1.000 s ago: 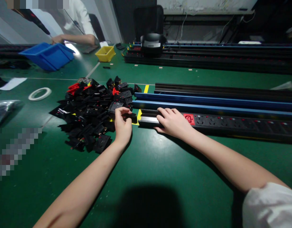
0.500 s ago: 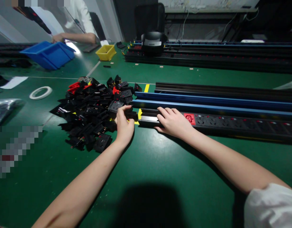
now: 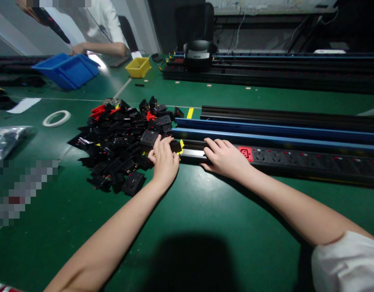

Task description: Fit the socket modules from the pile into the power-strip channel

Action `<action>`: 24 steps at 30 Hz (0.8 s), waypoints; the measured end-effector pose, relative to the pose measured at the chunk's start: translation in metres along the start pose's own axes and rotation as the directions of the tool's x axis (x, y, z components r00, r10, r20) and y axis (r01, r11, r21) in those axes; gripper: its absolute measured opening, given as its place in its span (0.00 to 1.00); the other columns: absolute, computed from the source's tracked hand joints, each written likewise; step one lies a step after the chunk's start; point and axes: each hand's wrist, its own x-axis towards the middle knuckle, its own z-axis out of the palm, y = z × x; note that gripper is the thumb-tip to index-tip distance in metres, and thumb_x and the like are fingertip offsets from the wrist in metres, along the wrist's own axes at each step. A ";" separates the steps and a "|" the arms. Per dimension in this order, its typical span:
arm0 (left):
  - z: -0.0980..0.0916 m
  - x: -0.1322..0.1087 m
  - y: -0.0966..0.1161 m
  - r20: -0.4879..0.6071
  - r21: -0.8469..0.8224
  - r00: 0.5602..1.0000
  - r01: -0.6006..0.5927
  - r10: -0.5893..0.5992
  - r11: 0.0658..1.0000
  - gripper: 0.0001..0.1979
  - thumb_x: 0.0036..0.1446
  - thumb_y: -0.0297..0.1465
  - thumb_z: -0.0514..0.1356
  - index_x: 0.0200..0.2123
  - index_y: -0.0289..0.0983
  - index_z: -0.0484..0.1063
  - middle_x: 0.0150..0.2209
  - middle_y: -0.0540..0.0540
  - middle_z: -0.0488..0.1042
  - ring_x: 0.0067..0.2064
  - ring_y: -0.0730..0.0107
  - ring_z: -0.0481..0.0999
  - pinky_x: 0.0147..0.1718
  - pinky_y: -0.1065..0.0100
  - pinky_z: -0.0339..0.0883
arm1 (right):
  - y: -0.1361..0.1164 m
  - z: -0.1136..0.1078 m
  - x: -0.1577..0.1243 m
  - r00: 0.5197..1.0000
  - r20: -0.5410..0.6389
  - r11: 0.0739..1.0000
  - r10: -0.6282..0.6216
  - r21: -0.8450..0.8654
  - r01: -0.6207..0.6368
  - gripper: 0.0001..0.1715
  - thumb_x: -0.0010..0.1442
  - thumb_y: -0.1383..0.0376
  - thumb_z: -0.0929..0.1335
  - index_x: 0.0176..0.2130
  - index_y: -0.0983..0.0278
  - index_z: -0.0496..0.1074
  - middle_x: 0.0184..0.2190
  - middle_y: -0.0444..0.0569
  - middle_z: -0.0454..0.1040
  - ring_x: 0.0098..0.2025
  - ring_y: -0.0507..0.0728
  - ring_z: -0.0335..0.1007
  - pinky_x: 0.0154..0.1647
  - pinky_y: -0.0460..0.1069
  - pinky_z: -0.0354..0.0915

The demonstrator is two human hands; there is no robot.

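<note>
My right hand (image 3: 225, 157) is wrapped over a long black rail (image 3: 193, 158) near its left end. A red socket (image 3: 245, 153) and a row of black sockets (image 3: 291, 159) sit in this rail, right of that hand. My left hand (image 3: 165, 159) is curled at the right edge of a pile of black socket modules (image 3: 116, 140), close to a black piece with a yellow edge (image 3: 181, 147) at the rail's end. What its fingers hold is hard to make out. Blue rails (image 3: 223, 133) lie just behind the black one.
At the back left are a blue bin (image 3: 67, 71), a yellow bin (image 3: 138, 67) and a person's arm (image 3: 106, 48). A white tape ring (image 3: 56, 118) lies left of the pile. More rails (image 3: 266, 77) lie along the far side.
My left hand has shifted slightly right, and its fingers now reach over the black piece near the rail's end. My right hand stays on the rail. The whole view has moved slightly.
</note>
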 end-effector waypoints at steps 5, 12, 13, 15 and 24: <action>0.000 -0.002 0.004 -0.021 0.052 1.000 0.011 -0.010 0.999 0.25 0.56 0.21 0.57 0.57 0.38 0.67 0.62 0.30 0.70 0.72 0.39 0.57 0.64 0.38 0.48 | 0.000 0.000 0.000 1.000 0.002 1.000 0.000 -0.003 0.000 0.20 0.69 0.54 0.66 0.48 0.68 0.74 0.64 0.65 0.69 0.51 0.69 0.72 0.48 0.58 0.65; 0.003 -0.002 -0.001 -0.061 0.010 0.997 0.038 -0.038 0.999 0.22 0.54 0.24 0.61 0.54 0.37 0.68 0.60 0.28 0.69 0.68 0.34 0.59 0.65 0.34 0.47 | 0.000 0.000 0.000 1.000 -0.010 1.000 -0.003 0.002 0.003 0.20 0.69 0.54 0.66 0.48 0.69 0.74 0.64 0.66 0.69 0.51 0.69 0.72 0.48 0.58 0.65; 0.003 -0.001 -0.001 -0.061 0.012 0.997 0.042 -0.041 0.999 0.22 0.54 0.24 0.61 0.53 0.37 0.68 0.60 0.27 0.68 0.68 0.34 0.59 0.65 0.34 0.47 | 0.000 0.000 0.000 1.000 -0.010 1.000 -0.003 0.001 0.003 0.20 0.69 0.54 0.66 0.48 0.69 0.74 0.64 0.66 0.69 0.51 0.69 0.72 0.48 0.58 0.65; 0.003 -0.001 -0.002 -0.059 0.015 0.997 0.047 -0.046 0.999 0.22 0.54 0.25 0.62 0.53 0.36 0.68 0.60 0.27 0.68 0.68 0.33 0.59 0.64 0.34 0.47 | 0.000 0.001 0.000 1.000 -0.008 1.000 -0.003 0.003 0.003 0.20 0.69 0.54 0.66 0.48 0.69 0.74 0.64 0.66 0.68 0.51 0.69 0.72 0.48 0.58 0.65; -0.002 0.004 -0.003 -0.119 -0.095 0.988 0.092 -0.103 0.991 0.17 0.56 0.29 0.66 0.49 0.42 0.69 0.53 0.39 0.74 0.63 0.45 0.65 0.61 0.45 0.53 | 0.000 0.001 0.000 1.000 -0.013 1.000 -0.002 0.011 0.002 0.20 0.69 0.54 0.66 0.48 0.69 0.75 0.64 0.67 0.69 0.52 0.69 0.72 0.48 0.58 0.65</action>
